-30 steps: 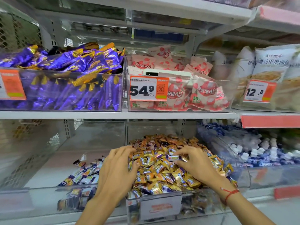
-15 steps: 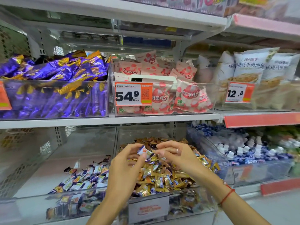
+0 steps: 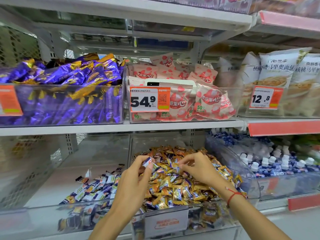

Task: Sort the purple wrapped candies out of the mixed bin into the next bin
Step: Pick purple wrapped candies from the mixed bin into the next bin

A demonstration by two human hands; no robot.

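**A:** Where are the person's hands?

**B:** Both reach over the lower shelf [image 3: 277, 222] into the mixed bin [image 3: 166, 220], a clear bin near the middle of the shelf's front edge, heaped with gold and purple wrapped sweets. The left hand [image 3: 136, 181] is raised above the heap, its thumb and fingertips curled to pinch one purple wrapped candy [image 3: 147, 162] clear of the pile. The right hand [image 3: 199, 168] hovers just to the right, fingers bent and tips drawn together over the sweets; whether it has hold of a wrapper cannot be told. A red string bracelet [image 3: 232, 196] circles that wrist.

**A:** And the next bin?

**B:** The next bin [image 3: 34, 217] sits just to the left of the mixed bin along the same front edge. A loose spread of purple and white wrapped sweets [image 3: 97, 186] lies at its right side, against the wall it shares with the mixed bin.

**A:** What else is there?

**B:** To the right of the mixed bin, a clear bin of blue and white sweets [image 3: 270, 163]. On the upper shelf [image 3: 121, 128], from left to right: purple and gold packets [image 3: 65, 94], pink packets [image 3: 199, 101] behind a price tag [image 3: 149, 99] reading 54.9, and pale bags [image 3: 285, 80] behind a tag reading 12.8.
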